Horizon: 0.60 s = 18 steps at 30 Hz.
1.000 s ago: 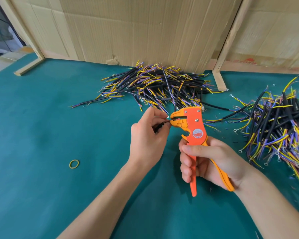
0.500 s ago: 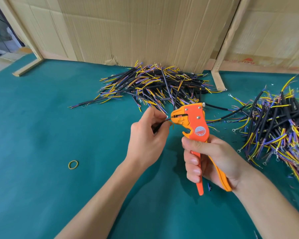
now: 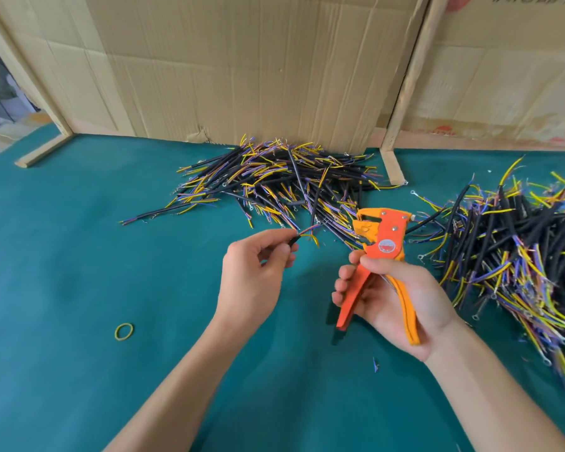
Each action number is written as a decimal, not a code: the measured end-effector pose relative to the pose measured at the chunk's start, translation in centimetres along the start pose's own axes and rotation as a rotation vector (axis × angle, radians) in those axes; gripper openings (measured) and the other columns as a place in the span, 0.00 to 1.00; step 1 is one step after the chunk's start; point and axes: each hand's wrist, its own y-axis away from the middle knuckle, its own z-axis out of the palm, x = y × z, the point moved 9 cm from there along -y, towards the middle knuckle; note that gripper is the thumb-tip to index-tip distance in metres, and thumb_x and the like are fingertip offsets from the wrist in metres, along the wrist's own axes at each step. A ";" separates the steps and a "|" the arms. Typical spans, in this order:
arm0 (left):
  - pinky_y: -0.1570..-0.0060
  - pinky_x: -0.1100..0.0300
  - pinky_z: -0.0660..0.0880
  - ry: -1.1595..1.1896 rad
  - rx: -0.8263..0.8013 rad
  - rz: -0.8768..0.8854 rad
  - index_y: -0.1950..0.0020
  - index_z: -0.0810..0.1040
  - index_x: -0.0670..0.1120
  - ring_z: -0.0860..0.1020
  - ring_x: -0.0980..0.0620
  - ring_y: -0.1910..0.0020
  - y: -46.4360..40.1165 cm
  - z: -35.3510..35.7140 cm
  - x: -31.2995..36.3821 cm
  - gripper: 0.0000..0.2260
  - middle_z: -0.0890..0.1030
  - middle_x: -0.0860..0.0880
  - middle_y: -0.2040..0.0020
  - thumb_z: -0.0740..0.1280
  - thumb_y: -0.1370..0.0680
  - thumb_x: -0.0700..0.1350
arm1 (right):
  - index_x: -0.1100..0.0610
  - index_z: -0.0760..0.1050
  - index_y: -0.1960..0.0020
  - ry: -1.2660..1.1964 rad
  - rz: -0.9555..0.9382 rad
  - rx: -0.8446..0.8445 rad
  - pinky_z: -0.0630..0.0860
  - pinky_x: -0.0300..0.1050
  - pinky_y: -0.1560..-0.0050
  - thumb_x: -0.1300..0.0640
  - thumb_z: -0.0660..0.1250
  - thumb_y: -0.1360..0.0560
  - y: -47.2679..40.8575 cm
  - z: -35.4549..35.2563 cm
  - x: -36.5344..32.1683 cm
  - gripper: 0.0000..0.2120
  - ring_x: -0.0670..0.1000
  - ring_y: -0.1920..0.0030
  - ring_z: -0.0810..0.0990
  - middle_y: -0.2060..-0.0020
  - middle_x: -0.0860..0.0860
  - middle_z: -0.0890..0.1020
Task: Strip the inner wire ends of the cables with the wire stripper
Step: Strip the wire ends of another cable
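Two piles of cables lie on the green tabletop [image 3: 62, 272]: the centre pile [image 3: 284, 184] against the cardboard wall [image 3: 242, 66], and the right pile [image 3: 519, 252] at the right edge. Each cable is a black sheath with thin yellow, purple and blue inner wires fanning from its ends; some ends carry small ring terminals.

I see one cable [image 3: 302, 234] pinched in my left hand [image 3: 252, 278], thumb and forefinger tight on the black sheath. Its exposed wires point up and to the right, toward the tool, and one yellow strand curls downward. Wire tips and tool are apart.

One wire stripper [image 3: 380, 256], orange with a red handle, sits in my right hand [image 3: 395, 298]. The grip is wrapped around both handles, which stand spread. Its long axis runs upright, head uppermost, nose pointing left toward the cable.

One yellow rubber band [image 3: 124, 331] lies flat at lower left. One small blue offcut [image 3: 375, 365] lies below the right hand.
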 end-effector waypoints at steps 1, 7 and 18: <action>0.45 0.52 0.82 0.048 0.007 -0.025 0.52 0.85 0.53 0.86 0.51 0.56 0.2 0.1 0.2 0.17 0.86 0.52 0.60 0.66 0.20 0.31 | 0.63 0.79 0.50 -0.015 0.001 0.013 0.83 0.57 0.57 0.62 0.71 0.30 0.0 -0.3 0.1 0.10 0.62 0.61 0.82 0.59 0.63 0.80; 0.52 0.47 0.81 0.239 -0.162 -0.071 0.54 0.84 0.45 0.85 0.41 0.55 -0.5 6.5 7.4 0.13 0.83 0.50 0.63 0.67 0.23 0.29 | 0.64 0.83 0.54 -0.005 0.024 -0.008 0.82 0.57 0.59 0.68 0.72 0.36 -0.2 0.1 0.4 0.10 0.63 0.62 0.81 0.60 0.64 0.79; 0.46 0.54 0.76 -0.433 -0.388 0.307 0.48 0.84 0.44 0.81 0.40 0.45 -6.9 20.2 16.2 0.08 0.85 0.43 0.50 0.70 0.21 0.47 | 0.65 0.83 0.52 -0.134 0.010 0.008 0.83 0.56 0.59 0.65 0.73 0.37 0.1 -0.9 -0.1 0.13 0.61 0.61 0.83 0.58 0.64 0.81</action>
